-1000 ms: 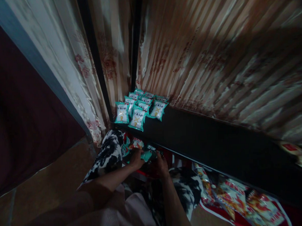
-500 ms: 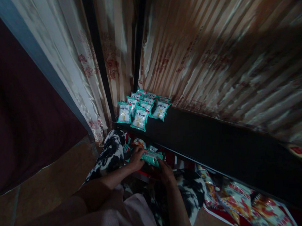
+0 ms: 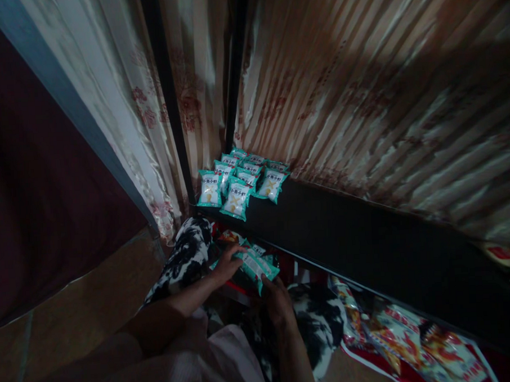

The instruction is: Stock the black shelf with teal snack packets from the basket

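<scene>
Looks wide open along the long flat black shelf [image 3: 358, 237], between the clustered teal-and-white plastic snack packets [image 3: 237, 198] and the pale, red-marked packages [image 3: 503, 255] at far right. Hemmed in behind by the pleated beige fabric curtain [image 3: 361, 96] and at the left corner by slim black posts [image 3: 169, 99]. Pretty cramped below the front edge, thanks to knees in black-and-white patterned trousers [image 3: 193, 243].

At least ten green-and-white packets [image 3: 237, 198] are resting on one black shelf [image 3: 345, 232], and two hands [image 3: 227, 267] [image 3: 281, 303] are holding one green packet [image 3: 256, 264].
</scene>
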`<state>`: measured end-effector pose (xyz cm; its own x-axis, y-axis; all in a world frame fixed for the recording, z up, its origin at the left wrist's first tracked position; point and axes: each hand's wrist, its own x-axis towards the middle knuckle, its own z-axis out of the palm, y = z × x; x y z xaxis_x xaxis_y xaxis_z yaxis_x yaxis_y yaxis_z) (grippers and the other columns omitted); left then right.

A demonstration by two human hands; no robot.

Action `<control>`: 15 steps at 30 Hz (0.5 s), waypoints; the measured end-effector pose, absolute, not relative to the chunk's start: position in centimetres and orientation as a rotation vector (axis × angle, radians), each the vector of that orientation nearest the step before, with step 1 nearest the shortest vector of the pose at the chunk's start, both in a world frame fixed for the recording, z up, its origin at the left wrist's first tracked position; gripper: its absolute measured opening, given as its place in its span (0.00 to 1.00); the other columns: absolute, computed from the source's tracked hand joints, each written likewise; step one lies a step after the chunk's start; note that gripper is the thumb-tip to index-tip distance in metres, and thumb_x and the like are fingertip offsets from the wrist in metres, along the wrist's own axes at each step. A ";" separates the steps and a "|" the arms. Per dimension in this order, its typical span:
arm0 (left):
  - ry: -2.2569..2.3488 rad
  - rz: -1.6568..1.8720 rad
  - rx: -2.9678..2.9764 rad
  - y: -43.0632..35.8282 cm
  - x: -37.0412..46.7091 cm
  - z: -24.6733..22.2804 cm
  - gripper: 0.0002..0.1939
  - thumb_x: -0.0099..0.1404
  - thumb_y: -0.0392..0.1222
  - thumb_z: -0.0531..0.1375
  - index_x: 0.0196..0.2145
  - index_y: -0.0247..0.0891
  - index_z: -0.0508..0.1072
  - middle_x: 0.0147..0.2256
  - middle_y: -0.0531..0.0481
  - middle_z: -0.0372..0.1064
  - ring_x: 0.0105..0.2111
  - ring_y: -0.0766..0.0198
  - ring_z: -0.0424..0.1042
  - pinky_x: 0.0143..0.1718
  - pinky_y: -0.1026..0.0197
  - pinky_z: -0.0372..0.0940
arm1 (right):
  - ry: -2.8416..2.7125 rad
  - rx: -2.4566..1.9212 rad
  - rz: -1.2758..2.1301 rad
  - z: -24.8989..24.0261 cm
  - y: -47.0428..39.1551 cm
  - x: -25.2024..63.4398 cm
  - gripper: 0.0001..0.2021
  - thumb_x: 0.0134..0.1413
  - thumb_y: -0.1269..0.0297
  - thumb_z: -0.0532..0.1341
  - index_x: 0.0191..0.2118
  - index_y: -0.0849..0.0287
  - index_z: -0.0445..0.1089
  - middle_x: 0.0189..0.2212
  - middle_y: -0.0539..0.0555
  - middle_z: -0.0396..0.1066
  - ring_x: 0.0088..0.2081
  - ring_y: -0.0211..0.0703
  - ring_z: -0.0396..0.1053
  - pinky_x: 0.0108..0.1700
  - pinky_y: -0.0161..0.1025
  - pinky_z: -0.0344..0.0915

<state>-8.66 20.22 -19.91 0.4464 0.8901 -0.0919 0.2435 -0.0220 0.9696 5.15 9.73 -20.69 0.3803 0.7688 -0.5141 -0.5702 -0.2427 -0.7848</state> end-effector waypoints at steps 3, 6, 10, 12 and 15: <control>1.048 0.680 1.408 20.3 -8.9 -19.3 0.21 0.53 0.28 0.55 0.46 0.38 0.68 0.46 0.50 0.67 0.48 0.60 0.65 0.52 0.59 0.58 | -0.202 -1.313 1.272 -20.5 9.6 5.0 0.21 0.35 0.57 0.69 0.40 0.55 0.70 0.34 0.51 0.76 0.35 0.46 0.73 0.39 0.41 0.66; 1.071 0.715 1.288 20.5 -8.8 -19.4 0.20 0.54 0.29 0.58 0.47 0.36 0.68 0.47 0.46 0.67 0.50 0.60 0.65 0.54 0.59 0.57 | -0.195 -1.300 1.284 -20.4 9.5 4.9 0.20 0.35 0.58 0.69 0.39 0.54 0.70 0.34 0.49 0.76 0.35 0.46 0.73 0.40 0.40 0.66; 1.217 0.744 1.033 20.5 -8.4 -20.2 0.22 0.54 0.31 0.62 0.47 0.36 0.67 0.48 0.43 0.67 0.51 0.57 0.65 0.52 0.57 0.59 | -0.184 -1.240 1.272 -20.3 9.5 4.8 0.18 0.35 0.60 0.69 0.37 0.53 0.70 0.33 0.48 0.76 0.36 0.45 0.73 0.42 0.40 0.66; 1.233 0.715 0.851 20.5 -8.3 -20.6 0.25 0.54 0.35 0.64 0.50 0.37 0.65 0.48 0.42 0.67 0.48 0.56 0.67 0.49 0.55 0.63 | -0.160 -1.229 1.274 -20.3 9.6 4.8 0.18 0.34 0.60 0.70 0.37 0.53 0.70 0.32 0.48 0.76 0.35 0.44 0.73 0.41 0.40 0.66; 1.168 0.655 0.708 20.4 -8.3 -21.0 0.26 0.55 0.40 0.65 0.50 0.36 0.65 0.44 0.42 0.69 0.42 0.57 0.70 0.42 0.55 0.66 | -0.141 -1.232 1.280 -20.3 9.7 4.7 0.19 0.32 0.60 0.71 0.36 0.54 0.70 0.31 0.49 0.76 0.35 0.46 0.73 0.41 0.41 0.67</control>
<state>-8.34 20.42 -20.96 0.2621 0.7717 -0.5795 -0.0915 0.6176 0.7812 4.72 9.70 -20.26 0.3680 0.7687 -0.5231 -0.6360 -0.2023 -0.7447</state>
